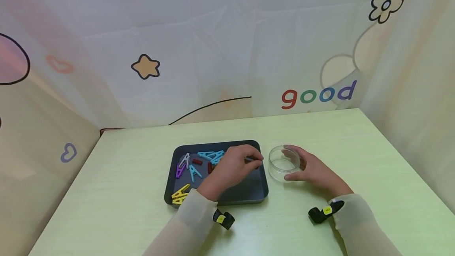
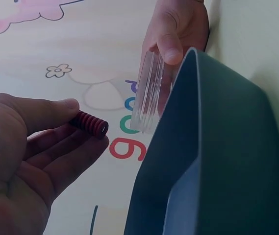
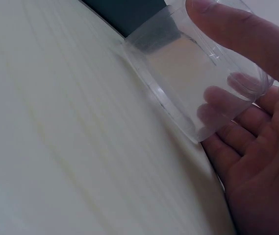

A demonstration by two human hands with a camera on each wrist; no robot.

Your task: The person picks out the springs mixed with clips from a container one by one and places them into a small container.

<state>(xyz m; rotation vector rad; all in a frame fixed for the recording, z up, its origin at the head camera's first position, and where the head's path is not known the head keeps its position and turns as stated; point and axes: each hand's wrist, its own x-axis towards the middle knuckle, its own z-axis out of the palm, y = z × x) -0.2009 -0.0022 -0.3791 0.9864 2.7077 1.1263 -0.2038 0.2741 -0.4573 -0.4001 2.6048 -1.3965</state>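
Observation:
My left hand (image 1: 229, 169) pinches a dark red coil spring (image 2: 91, 124) between thumb and fingertips, over the right side of a dark tray (image 1: 245, 191). My right hand (image 1: 320, 174) grips a clear round plastic container (image 3: 173, 83) just right of the tray, thumb at the near side and fingers around the far side. The container is see-through, and nothing shows inside it. More red springs (image 1: 197, 162) lie in the tray, some partly hidden behind my left hand.
Also in the tray are blue clips (image 1: 194, 172), a white clip (image 1: 185, 160), a purple clip (image 1: 180, 170) and yellow clips (image 1: 180, 193) near the front left corner. The tray stands on a pale green table (image 1: 117, 192). A printed curtain (image 1: 213, 50) hangs behind it.

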